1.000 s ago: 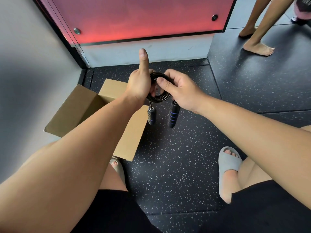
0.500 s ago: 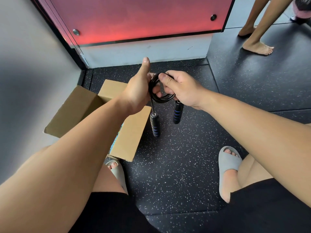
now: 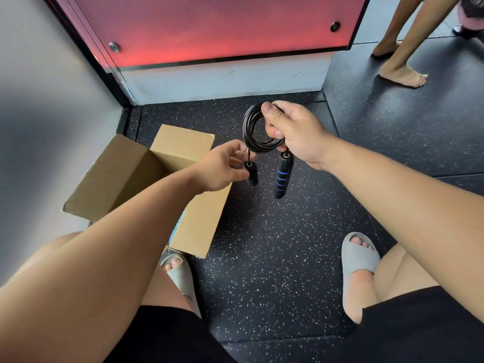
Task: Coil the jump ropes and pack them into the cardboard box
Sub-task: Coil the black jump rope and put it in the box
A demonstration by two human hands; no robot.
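The jump rope [image 3: 247, 132] is held in the air by the right hand [image 3: 296, 132]. Its thin, glossy black cord is wound into a small round coil of several turns; the coil is pinched at its right side between the thumb, laid over the top, and the curled fingers underneath.

Two handles are hung below this grip on short lengths of cord. The blue-ringed handle [image 3: 281, 176], thick, black and banded with bright blue, is suspended almost upright just under the right hand; the dark handle [image 3: 252, 175] is seen to the left of it, tilted, with only black surface shown. The dark handle is gripped at its upper end by the left hand [image 3: 220, 169], whose thumb and curled fingers are closed around it; this hand is placed lower than the right-hand grip and to its left, just beside the bottom of the coil.

The cardboard box [image 3: 123, 176] is found below and to the left of both grips, partly under the left forearm. Its flaps are opened and the rope is held outside it; its inside is mostly hidden by the arm.

A black speckled floor [image 3: 262, 258] is seen beneath the rope. Grey slippers [image 3: 358, 260] are worn on the feet nearer than the grips; a red panel [image 3: 209, 27] is set on the wall beyond them. The bare feet of another person [image 3: 403, 77] are seen far to the right.
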